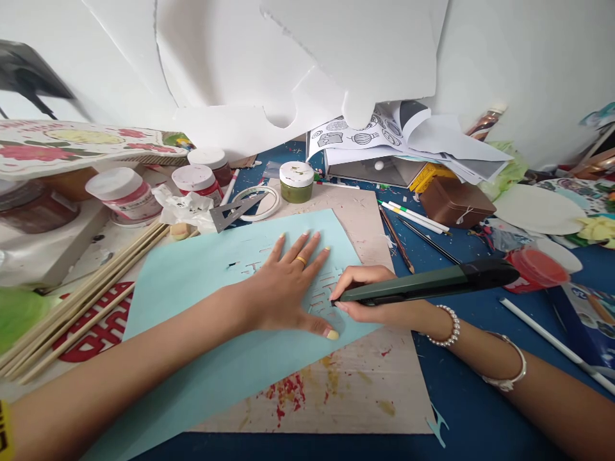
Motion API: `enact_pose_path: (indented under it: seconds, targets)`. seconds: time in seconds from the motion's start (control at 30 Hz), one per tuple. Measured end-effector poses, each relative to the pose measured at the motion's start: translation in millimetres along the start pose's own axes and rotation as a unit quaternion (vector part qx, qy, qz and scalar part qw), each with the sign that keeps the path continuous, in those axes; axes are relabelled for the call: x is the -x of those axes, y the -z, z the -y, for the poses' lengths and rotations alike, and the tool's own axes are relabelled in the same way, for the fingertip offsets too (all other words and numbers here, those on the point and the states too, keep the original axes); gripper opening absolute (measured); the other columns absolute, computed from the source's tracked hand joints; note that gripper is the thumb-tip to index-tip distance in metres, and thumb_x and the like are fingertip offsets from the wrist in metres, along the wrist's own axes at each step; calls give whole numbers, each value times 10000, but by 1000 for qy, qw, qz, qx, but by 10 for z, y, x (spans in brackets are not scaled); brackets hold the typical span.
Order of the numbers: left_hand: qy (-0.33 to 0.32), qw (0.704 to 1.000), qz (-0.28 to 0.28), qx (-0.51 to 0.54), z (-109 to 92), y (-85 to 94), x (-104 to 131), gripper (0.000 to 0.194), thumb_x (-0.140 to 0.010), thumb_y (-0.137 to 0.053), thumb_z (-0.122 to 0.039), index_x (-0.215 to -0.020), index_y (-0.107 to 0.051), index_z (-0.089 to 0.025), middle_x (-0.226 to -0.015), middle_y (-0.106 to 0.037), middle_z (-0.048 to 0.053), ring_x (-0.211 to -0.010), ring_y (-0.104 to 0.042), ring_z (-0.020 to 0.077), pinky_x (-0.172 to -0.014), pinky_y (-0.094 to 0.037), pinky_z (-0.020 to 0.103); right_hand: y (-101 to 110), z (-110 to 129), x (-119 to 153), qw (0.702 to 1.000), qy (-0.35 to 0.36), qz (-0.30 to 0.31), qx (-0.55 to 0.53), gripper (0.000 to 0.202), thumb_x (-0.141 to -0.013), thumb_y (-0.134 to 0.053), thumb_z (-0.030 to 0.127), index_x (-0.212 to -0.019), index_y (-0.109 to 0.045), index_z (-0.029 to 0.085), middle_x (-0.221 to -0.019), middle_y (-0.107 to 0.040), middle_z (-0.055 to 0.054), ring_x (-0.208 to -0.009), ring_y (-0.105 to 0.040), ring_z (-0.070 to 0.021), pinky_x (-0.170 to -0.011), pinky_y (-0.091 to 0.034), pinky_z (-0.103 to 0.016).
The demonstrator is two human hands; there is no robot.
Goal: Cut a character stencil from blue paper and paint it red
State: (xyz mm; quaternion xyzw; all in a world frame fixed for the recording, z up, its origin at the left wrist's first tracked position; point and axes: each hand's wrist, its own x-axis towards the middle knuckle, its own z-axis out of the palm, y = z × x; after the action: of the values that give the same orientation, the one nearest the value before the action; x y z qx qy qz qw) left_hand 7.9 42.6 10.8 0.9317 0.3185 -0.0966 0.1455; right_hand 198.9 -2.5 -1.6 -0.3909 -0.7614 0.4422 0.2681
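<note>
My left hand (283, 285) lies flat on a sheet of light blue paper (187, 269), its fingers spread. Beside its thumb, my right hand (368, 291) grips a dark green utility knife (413, 285) like a pen. The knife's tip is down at the paper, close to a group of narrow cut-out slots; the blade itself is hidden by the fingers. More cut-outs show around the left fingers. Under the sheet is a paint-stained cardboard (346, 397), which sticks out at the front and right.
Wooden sticks (91, 288) and paint jars (122, 192) stand left. A tape roll (259, 203), a set square (235, 214) and a green paint jar (296, 182) sit behind the paper. Pens (418, 216), a brown box (456, 202) and a red tub (538, 269) lie right.
</note>
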Motion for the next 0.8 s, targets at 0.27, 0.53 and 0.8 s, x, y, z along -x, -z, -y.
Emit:
enact_pose_path:
  seconds: [0.27, 0.53, 0.8]
  targets:
    - [-3, 1000, -4, 2, 13, -7, -3, 1121, -559, -270, -855, -1380, -58, -122, -1391, 128, 131, -1265, 132, 319, -984, 90, 489, 6, 5, 5, 1000, -6, 7, -4, 81, -759, -532, 166, -827, -576, 168, -758, -603, -6, -671, -559, -101, -584, -439, -203]
    - [0, 1000, -2, 0, 6, -7, -6, 1124, -557, -286, -852, -1379, -60, -118, -1390, 128, 133, -1265, 131, 320, -984, 86, 494, 3, -8, 8, 1000, -1, 1, -17, 86, -763, -534, 171, -838, -576, 165, -768, -610, -11, -683, -569, -103, -587, -444, -199]
    - [-2, 1000, 1, 1, 6, -5, 0, 1113, -561, -280, -850, -1380, -53, -131, -1393, 125, 127, -1265, 134, 316, -981, 87, 494, -6, 12, 1, 1000, 9, -2, 0, 77, -752, -536, 156, -818, -575, 166, -753, -600, -3, -668, -554, -95, -577, -426, -191]
